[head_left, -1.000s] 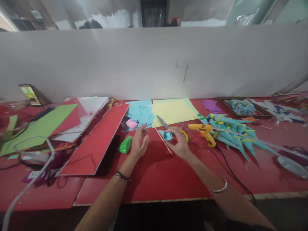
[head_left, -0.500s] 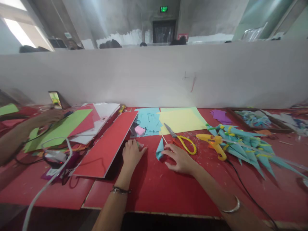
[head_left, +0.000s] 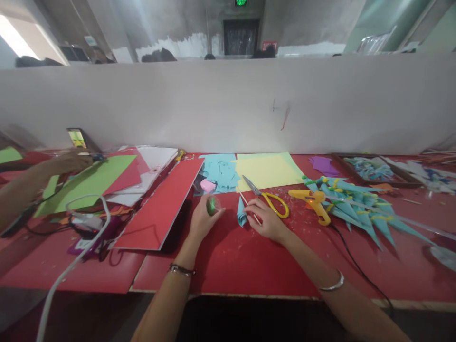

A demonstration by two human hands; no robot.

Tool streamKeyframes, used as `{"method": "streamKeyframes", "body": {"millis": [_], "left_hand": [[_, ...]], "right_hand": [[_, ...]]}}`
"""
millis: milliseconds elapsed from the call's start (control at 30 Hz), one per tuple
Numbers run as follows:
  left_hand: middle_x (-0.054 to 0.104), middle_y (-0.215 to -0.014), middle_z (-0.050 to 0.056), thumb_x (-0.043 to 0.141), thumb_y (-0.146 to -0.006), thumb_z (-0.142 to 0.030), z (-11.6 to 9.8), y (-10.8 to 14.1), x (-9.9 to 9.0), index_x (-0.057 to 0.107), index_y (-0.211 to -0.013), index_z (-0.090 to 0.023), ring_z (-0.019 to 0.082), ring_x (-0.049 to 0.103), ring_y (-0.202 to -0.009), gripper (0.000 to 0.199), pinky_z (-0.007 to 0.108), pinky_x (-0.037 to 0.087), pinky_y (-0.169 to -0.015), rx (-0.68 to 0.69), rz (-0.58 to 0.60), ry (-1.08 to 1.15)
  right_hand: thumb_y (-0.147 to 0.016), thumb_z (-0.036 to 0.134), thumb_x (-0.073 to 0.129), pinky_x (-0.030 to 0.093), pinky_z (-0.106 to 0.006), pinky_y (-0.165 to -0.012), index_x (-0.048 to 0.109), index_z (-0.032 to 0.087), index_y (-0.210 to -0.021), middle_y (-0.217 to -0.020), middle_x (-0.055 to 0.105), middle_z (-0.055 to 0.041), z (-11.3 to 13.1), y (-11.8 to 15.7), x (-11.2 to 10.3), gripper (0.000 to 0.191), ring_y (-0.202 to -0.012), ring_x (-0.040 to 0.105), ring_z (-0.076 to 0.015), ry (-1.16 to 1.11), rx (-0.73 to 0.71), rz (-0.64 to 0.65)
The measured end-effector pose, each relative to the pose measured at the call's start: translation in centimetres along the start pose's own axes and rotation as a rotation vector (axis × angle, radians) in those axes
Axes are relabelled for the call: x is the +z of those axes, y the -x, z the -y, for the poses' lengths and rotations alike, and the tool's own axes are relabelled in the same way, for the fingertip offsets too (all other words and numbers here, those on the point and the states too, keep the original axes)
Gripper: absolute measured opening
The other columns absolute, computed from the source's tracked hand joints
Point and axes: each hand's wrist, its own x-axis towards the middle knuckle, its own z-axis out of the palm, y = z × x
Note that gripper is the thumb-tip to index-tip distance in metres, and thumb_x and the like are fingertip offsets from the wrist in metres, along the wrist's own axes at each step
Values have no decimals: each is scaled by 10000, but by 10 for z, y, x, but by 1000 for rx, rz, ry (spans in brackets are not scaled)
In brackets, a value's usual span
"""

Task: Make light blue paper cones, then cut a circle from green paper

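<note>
My left hand (head_left: 204,217) is wrapped round a small clear container with green in it (head_left: 212,205), near the red board's right edge. A thin pale stick (head_left: 245,199) is pinched in the fingers of my right hand (head_left: 267,218). Just left of those fingers, a rolled light-blue paper cone (head_left: 241,214) lies on the red table, its point away from me. Yellow-handled scissors (head_left: 274,202) lie beyond my right hand, beside a yellow glue gun (head_left: 313,202). Light-blue paper pieces (head_left: 221,175) and a pink block (head_left: 207,185) are behind my left hand.
Joined blue cones (head_left: 363,204) with yellow ties lie right of the glue gun. A red board (head_left: 164,209) slants at left, beside a power strip (head_left: 89,237) and white cable. Another person's hand (head_left: 71,162) is over green paper (head_left: 96,180). A white partition (head_left: 213,104) stands behind.
My left hand has taken hold of the clear container. My right hand has closed on the stick, and the cone's wide end has shifted slightly. The view has tilted a little downward.
</note>
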Motion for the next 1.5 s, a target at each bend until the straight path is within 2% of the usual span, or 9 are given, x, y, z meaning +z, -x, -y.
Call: {"method": "streamKeyframes", "body": {"millis": [133,300,500,700,833,933,1133,1267,1500], "left_hand": [[605,-871,26,618,-669,-375,-13,6,2,420,-1061,-193,153,583,-773,475,288,446,-736,127,75,140],[609,-921,26,588,-704,-332,-11,8,10,314,-1225,-207,141,588,-789,602,266,454,-709,280,156,102],[607,-972,57,564,-733,-290,-11,9,12,231,-1305,-195,171,577,-869,669,290,461,-737,478,127,-42],[596,-1014,99,500,-787,-317,-17,10,11,254,-1307,-164,194,563,-880,595,321,459,-763,586,117,-145],[585,-1033,118,488,-794,-351,-17,11,14,234,-1314,-151,217,550,-910,613,338,462,-762,577,128,-159],[581,-990,107,463,-807,-341,-19,12,16,205,-1327,-152,210,547,-876,610,331,467,-728,523,150,-157],[556,-887,55,428,-820,-305,-23,13,18,104,-1362,-168,179,528,-794,645,321,464,-711,504,198,-91],[536,-981,87,424,-818,-299,-21,14,21,85,-1368,-176,190,524,-868,658,334,463,-735,505,231,-34],[498,-1140,137,473,-760,-211,-18,18,26,79,-1368,-178,226,510,-1004,725,383,456,-803,445,334,52]], "right_hand": [[-815,148,428,448,-291,-713,541,209,-939,-859,510,-40,15,-9,8,178,-759,520,-143,-116,47,-130],[-821,162,455,442,-283,-745,570,198,-926,-884,533,-47,31,-16,23,160,-825,527,-146,-188,87,-98],[-763,181,548,460,-260,-646,574,181,-820,-797,568,-30,27,-14,31,62,-703,546,-136,-222,206,-156],[-754,204,559,478,-279,-668,569,198,-977,-925,649,-48,27,-9,32,223,-711,595,-145,-282,250,-166],[-736,208,569,478,-291,-694,543,199,-1020,-967,646,-58,27,-7,36,285,-738,599,-152,-349,289,-195],[-702,215,595,467,-275,-624,554,182,-938,-850,644,-43,24,-6,39,242,-654,573,-141,-405,350,-219],[-701,226,593,448,-290,-665,605,162,-828,-769,601,-34,15,-7,38,143,-703,553,-154,-465,392,-119],[-720,234,583,430,-312,-758,629,161,-835,-808,582,-41,13,-6,37,144,-780,545,-162,-431,346,-64],[-727,218,566,435,-329,-804,603,159,-931,-897,579,-55,7,-2,41,215,-847,548,-173,-462,312,23]]}}
